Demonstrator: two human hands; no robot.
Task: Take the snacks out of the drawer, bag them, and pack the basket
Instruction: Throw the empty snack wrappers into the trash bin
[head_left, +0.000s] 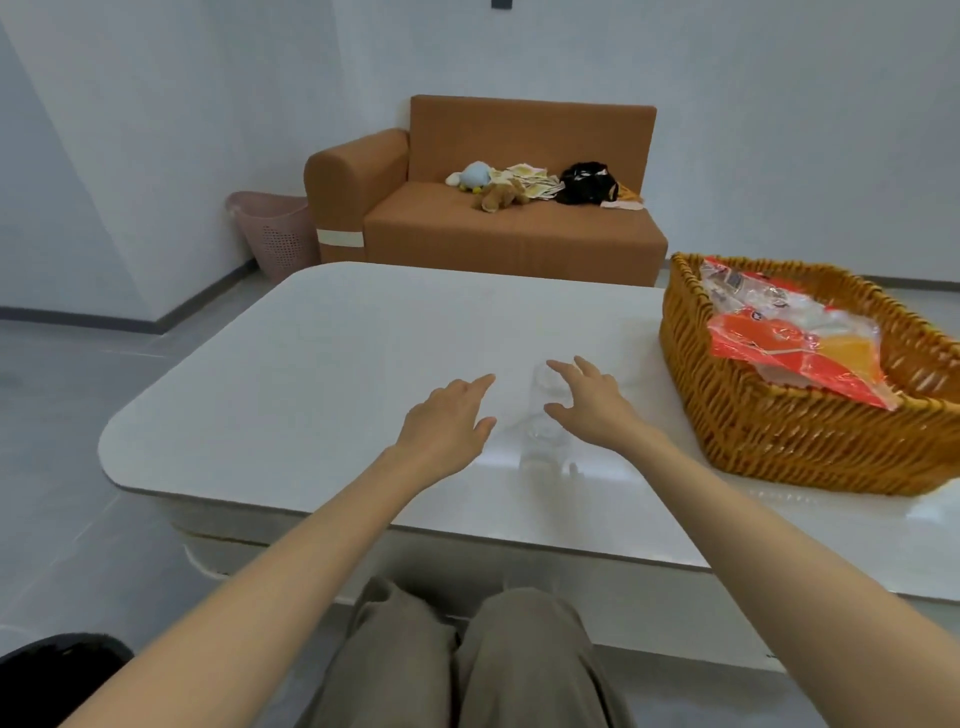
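Both hands reach out over the white table (322, 353), fingers straight and loosely spread, holding nothing. The left hand (447, 421) and right hand (587, 400) flank a clear bag (543, 447) lying flat on the tabletop; whether the right fingertips touch it I cannot tell. The wicker basket (779, 447) stands at the table's right end with orange-red snacks (795, 353) inside. Behind, a brown sofa (493, 239) carries toys (498, 196), with a pink bin (275, 234) beside it.
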